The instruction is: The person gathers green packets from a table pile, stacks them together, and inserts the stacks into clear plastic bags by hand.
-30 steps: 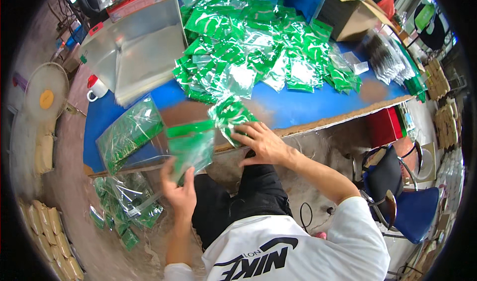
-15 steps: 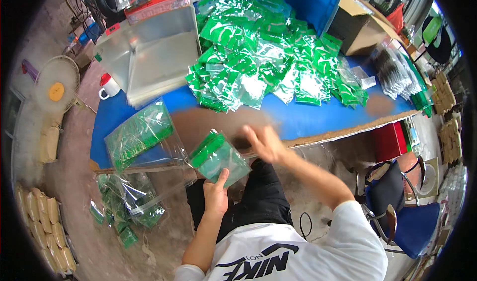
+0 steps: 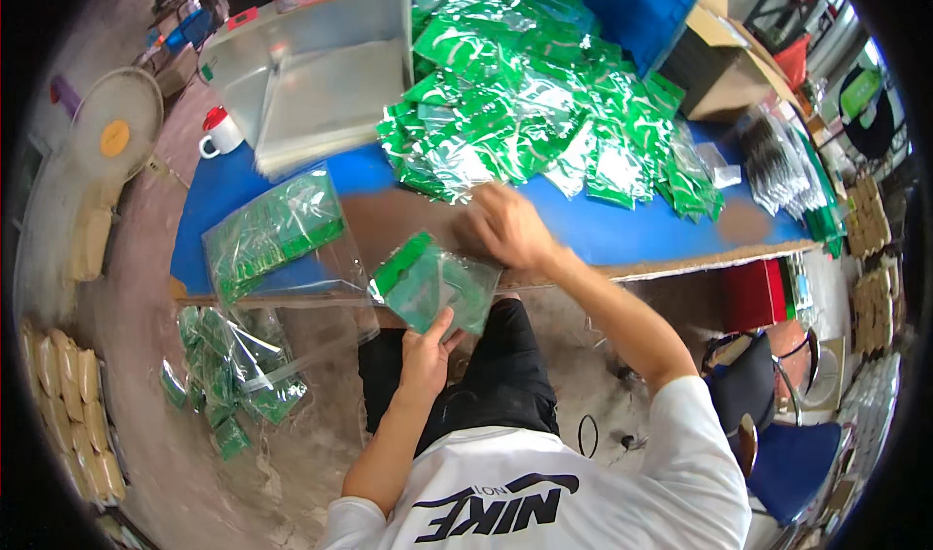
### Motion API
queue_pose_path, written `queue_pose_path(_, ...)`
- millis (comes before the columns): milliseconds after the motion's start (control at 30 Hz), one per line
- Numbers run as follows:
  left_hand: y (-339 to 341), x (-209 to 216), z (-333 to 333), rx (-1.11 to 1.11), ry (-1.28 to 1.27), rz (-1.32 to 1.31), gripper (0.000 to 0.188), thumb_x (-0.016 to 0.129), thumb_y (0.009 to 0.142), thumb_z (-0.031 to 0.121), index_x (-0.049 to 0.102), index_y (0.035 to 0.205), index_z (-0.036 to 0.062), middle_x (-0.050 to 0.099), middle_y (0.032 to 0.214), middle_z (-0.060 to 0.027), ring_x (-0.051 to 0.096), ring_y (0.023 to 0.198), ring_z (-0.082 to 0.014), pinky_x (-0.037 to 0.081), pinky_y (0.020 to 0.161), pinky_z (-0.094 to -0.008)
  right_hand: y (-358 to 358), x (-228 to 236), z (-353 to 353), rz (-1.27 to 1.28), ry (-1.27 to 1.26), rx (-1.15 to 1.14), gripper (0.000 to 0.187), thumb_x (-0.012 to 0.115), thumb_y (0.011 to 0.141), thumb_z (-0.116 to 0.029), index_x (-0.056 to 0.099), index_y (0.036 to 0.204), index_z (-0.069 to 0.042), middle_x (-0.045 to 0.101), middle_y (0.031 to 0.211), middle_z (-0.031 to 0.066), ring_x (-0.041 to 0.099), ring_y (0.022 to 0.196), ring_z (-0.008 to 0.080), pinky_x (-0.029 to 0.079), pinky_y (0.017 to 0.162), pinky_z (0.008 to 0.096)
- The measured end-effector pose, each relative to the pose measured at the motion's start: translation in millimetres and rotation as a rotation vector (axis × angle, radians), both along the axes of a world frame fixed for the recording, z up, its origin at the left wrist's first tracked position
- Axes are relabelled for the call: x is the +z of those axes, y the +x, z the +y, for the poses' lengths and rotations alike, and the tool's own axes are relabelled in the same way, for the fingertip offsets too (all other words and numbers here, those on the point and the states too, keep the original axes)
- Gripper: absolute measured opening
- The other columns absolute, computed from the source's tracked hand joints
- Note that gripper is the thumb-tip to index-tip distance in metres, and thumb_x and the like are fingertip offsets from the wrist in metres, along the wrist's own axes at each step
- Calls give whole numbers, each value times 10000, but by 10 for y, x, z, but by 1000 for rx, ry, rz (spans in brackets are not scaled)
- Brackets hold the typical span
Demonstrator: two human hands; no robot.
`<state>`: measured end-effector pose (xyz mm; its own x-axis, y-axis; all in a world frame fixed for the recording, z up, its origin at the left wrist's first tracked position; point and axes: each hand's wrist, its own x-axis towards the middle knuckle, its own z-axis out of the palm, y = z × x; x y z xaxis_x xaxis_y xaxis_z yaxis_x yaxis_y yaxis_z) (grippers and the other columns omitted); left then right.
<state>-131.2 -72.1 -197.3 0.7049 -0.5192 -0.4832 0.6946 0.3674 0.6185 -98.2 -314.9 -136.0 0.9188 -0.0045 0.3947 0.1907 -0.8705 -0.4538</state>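
My left hand (image 3: 425,354) grips flat clear plastic packets with green tops (image 3: 442,283) by their lower edge, thumb on top, just in front of the table edge. How many packets lie together there I cannot tell. Over the blue table, my right hand (image 3: 513,229) is at the near edge of a large heap of green-and-clear packets (image 3: 525,93). Its fingers bend toward the heap and are partly smeared, so any hold on a packet is unclear. Left of the held packets, a large clear bag (image 3: 277,229) filled with green packets lies on the table.
Behind the bag sits a stack of clear plastic sheets (image 3: 335,103), beside a white mug with a red top (image 3: 222,134). A blue bin (image 3: 632,16) and cardboard box (image 3: 729,69) stand behind the heap. Filled bags (image 3: 243,365) lie on the floor; a blue chair (image 3: 792,467) stands right.
My right hand has moved up and left to the heap's near edge. The left hand still holds its packets, now tilted a little differently. The whole view has shifted slightly.
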Motion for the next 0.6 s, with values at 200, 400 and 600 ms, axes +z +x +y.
queue_pose_path(200,-43,-121,71,-26,-83,9,427,684,899,16,547,1301,51,621,1254,-66,591,1170,-214,466,1009,-421,566,-206,-414,-76,-329,-547,601,665,899,-385,493,1312,17,534,1259,266,537,1161,427,470,969,480)
queue_pose_path(400,-76,-113,170,-116,-147,17,485,677,894,13,507,1346,51,595,1298,-59,567,1206,-222,439,1027,-380,302,-324,-490,-78,-268,-377,319,676,875,-152,559,1135,-9,678,985,185,684,924,343,568,768,404)
queue_pose_path(600,-24,72,81,-131,-341,-31,566,657,878,-59,448,1387,71,564,1321,-70,567,1211,-205,436,1055,-377,-451,211,80,-72,822,-360,288,668,904,-1,599,1183,13,714,1064,128,692,933,179,548,814,305)
